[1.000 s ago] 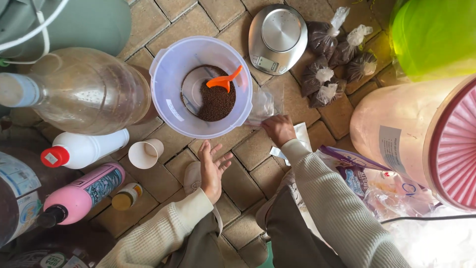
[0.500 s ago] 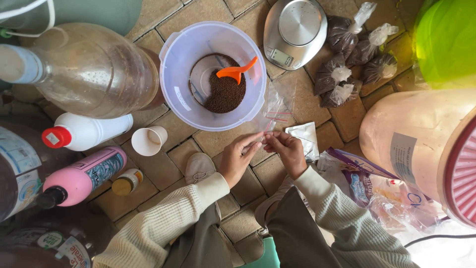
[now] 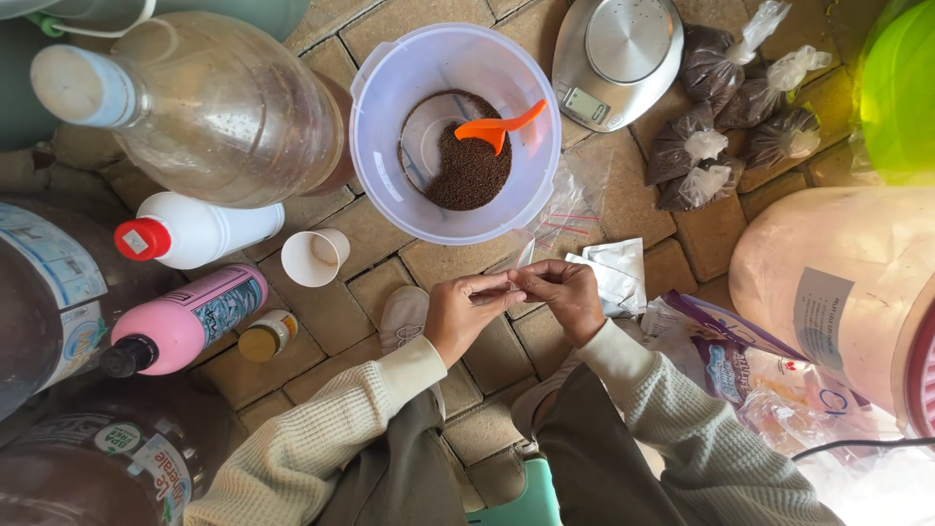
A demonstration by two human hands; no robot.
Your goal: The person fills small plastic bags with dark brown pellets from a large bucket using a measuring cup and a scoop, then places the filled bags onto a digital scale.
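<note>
left hand [image 3: 466,314] + right hand [image 3: 560,295]: meeting fingertip to fingertip, pinching clear plastic bag [image 3: 570,209], seemingly parting its mouth | just below tub [image 3: 390,146] holding brown granules [image 3: 470,168], orange scoop [image 3: 499,127]

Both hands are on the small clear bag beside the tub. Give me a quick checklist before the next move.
1. Both hands on clear bag: left hand, right hand pinch its edge: ok.
2. Bag mouth open: cannot tell.
3. Orange scoop within reach, lying in the tub: ok.
4. Brown granules left in tub: ok.
5. Scale pan free: ok.
</note>
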